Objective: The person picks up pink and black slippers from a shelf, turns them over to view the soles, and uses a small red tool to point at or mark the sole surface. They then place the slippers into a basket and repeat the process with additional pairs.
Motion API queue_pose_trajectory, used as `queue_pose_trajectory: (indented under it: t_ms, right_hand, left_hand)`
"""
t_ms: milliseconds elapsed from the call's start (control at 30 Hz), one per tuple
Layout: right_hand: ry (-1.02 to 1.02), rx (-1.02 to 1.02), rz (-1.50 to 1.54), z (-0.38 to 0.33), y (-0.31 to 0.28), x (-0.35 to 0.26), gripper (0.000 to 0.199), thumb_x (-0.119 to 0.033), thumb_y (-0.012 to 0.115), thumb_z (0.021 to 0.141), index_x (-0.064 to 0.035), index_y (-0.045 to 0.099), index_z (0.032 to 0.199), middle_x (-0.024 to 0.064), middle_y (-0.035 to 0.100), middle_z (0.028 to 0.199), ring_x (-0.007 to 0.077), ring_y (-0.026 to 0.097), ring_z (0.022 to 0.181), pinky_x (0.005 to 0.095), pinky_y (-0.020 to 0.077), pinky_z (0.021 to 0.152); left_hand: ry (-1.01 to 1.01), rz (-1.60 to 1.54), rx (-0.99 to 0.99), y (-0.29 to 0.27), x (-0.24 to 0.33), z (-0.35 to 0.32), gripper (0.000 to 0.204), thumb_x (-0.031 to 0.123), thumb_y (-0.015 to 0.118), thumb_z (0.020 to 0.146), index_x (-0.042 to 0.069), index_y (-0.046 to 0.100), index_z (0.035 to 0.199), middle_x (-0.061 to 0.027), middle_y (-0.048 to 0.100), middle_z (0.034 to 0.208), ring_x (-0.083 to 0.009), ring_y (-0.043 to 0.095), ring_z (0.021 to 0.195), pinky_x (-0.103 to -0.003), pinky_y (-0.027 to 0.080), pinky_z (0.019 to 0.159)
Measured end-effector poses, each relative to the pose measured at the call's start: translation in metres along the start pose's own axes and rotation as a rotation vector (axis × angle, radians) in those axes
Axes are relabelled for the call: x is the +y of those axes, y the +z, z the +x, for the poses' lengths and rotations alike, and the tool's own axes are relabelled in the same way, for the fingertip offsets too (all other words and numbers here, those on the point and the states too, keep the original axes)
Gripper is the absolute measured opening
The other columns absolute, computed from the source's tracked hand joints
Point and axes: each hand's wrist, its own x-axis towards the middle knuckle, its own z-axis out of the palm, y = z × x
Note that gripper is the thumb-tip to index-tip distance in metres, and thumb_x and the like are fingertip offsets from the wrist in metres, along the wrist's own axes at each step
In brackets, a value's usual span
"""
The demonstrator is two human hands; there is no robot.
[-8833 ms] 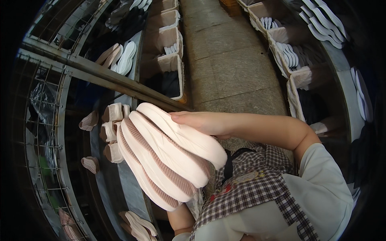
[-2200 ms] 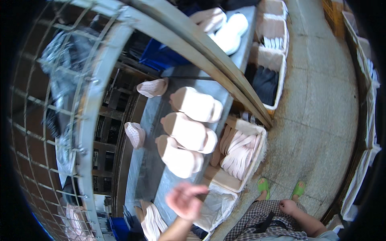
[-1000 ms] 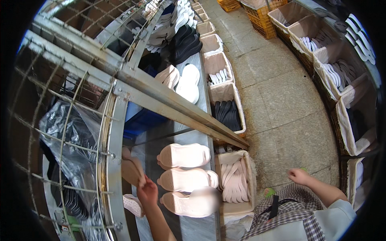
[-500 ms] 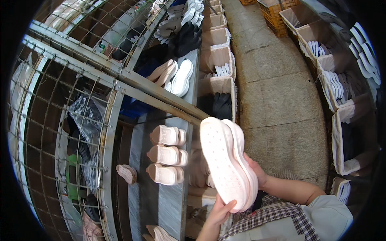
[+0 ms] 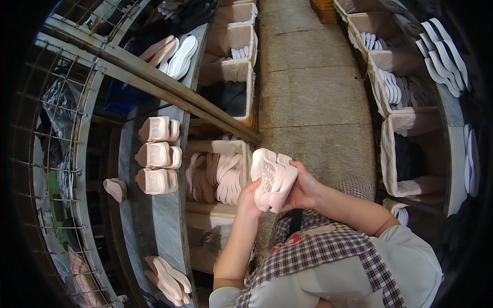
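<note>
A small stack of pale pink shoe soles is held in front of my body, tilted so that I see it foreshortened. My left hand grips its left side, with the thumb on the upper face. On the right side my right hand is closed round it, fingers partly hidden behind. To the left, a grey bench carries three upright bundles of pink soles in a row. More pink soles lie nearer on that bench, and a single sole is at its far-left side.
A cloth-lined bin of pink soles stands left of my hands, beside the grey bench. Wire mesh racking runs along the left, with a metal bar jutting over the bins. More lined bins line the aisle's right side.
The soles have tipped from lengthwise view to foreshortened, closer to my body. My left hand has shifted from their near end to their left side. The view has moved, revealing more of the pink-sole bin.
</note>
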Motion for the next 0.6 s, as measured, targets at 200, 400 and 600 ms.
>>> queue_pose_trajectory:
  t_ms: [200,400,600]
  right_hand:
    - [0.014,0.131,-0.039,-0.005,-0.002,0.008,0.070,-0.064,0.022,0.089,-0.0171,0.041,0.137,0.0118,0.039,0.141,0.0372,0.040,0.124,0.0643,0.0314,0.096]
    - [0.010,0.154,-0.058,-0.001,-0.004,0.014,0.068,-0.064,0.022,0.090,-0.0185,0.042,0.137,0.0117,0.043,0.138,0.0364,0.043,0.123,0.0641,0.0337,0.094]
    - [-0.334,-0.068,-0.270,-0.008,0.015,0.018,0.063,-0.055,0.028,0.094,-0.0113,0.038,0.138,0.0117,0.047,0.132,0.0247,0.045,0.122,0.0442,0.0382,0.101]
  left_hand:
    - [0.061,0.025,-0.048,-0.018,-0.023,0.002,0.035,0.011,0.049,0.093,-0.010,0.050,0.120,-0.0211,0.060,0.114,-0.0314,0.062,0.101,-0.042,0.051,0.088]
    - [-0.004,-0.029,-0.037,-0.014,-0.021,-0.007,0.036,0.009,0.048,0.094,-0.008,0.046,0.125,-0.0204,0.059,0.117,-0.0314,0.061,0.103,-0.042,0.050,0.089]
    - [0.331,0.014,-0.224,0.013,-0.022,-0.035,0.041,0.011,0.046,0.096,0.004,0.036,0.136,-0.0188,0.051,0.129,-0.0345,0.055,0.113,-0.047,0.048,0.095]
